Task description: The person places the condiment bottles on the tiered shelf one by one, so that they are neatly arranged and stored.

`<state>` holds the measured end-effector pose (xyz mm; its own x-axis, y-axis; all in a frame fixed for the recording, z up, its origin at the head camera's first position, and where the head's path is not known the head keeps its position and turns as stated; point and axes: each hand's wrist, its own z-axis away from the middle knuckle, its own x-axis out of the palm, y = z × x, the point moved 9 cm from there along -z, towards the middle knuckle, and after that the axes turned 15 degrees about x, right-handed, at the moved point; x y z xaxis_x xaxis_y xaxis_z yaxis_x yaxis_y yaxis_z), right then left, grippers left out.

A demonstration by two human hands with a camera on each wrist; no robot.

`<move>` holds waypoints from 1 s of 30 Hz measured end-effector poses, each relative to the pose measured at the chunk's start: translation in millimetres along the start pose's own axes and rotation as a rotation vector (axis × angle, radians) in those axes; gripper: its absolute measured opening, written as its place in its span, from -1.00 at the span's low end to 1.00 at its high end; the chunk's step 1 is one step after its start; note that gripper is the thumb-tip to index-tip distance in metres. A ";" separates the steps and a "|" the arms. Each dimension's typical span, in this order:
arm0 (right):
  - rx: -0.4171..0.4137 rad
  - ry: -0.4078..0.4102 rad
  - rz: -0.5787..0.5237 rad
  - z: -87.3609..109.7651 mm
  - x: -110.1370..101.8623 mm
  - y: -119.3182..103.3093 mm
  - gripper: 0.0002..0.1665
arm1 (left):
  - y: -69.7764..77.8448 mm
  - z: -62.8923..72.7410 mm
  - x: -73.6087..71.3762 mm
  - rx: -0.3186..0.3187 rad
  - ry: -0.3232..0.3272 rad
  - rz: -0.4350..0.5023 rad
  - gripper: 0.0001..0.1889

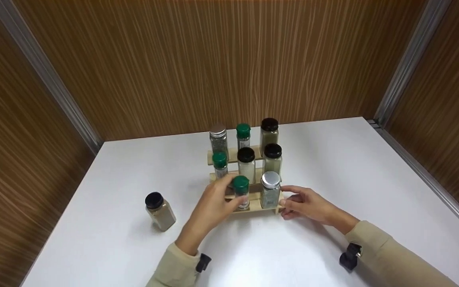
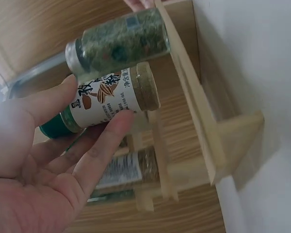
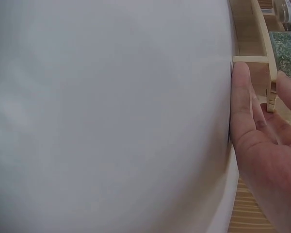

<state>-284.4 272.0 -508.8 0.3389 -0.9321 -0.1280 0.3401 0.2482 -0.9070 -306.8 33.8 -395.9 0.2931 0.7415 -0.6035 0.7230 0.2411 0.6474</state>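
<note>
My left hand holds a small spice jar with a green cap between thumb and fingers, at the front step of a tiered wooden spice rack. In the left wrist view, the jar's white printed label faces the camera; its base looks slightly apart from the rack's front board. My right hand grips the rack's right end, its thumb on the front and fingers around the side. Beside the held jar, a silver-capped jar of green flakes stands on the bottom step.
Several more jars fill the upper steps, among them a black-capped one and a grey-capped one. A black-capped jar of brownish powder stands alone on the white table at left. Wood-grain panels enclose the table's back and sides.
</note>
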 end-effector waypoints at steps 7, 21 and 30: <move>0.014 -0.001 -0.013 -1.5 1.6 0.8 -0.14 | -1.6 -5.9 18.9 -0.029 -0.008 -0.013 -0.49; 0.027 -0.001 -0.019 -0.2 0.3 0.9 -0.15 | -10.8 -5.7 24.9 -0.084 -0.023 0.009 -0.45; 0.018 -0.004 -0.004 1.0 -0.4 -0.2 -0.15 | -7.3 4.4 2.3 -0.073 -0.025 0.022 -0.35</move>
<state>-283.8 272.5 -508.1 0.3410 -0.9321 -0.1226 0.3570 0.2490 -0.9003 -308.7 31.0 -404.0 0.3245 0.7315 -0.5997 0.6687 0.2710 0.6924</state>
